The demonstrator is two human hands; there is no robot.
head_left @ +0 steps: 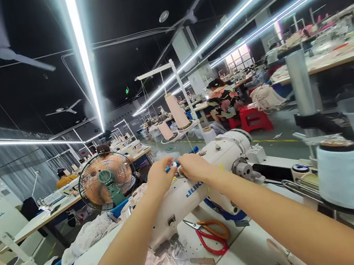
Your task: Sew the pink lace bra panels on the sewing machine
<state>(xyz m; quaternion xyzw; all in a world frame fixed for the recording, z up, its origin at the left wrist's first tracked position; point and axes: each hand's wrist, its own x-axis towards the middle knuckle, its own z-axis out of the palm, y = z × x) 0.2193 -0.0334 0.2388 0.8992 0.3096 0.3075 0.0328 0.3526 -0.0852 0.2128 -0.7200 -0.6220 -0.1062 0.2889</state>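
As a small blue-and-white piece (172, 166) shows atop my white metal JUKI sewing machine (175, 201), my left hand (160, 175) seems to pinch it; my right hand (194, 167) curls beside it, hold unclear; I judge this fine adjusting, calling next for steadiness.

Scissors (199, 227) before sewing machine (172, 204), fan (105, 177) left, cone (342, 178) right

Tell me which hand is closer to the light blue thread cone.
Right. The right hand is at the top of the sewing machine, left of the light blue thread cone; the left hand is beside it, farther left.
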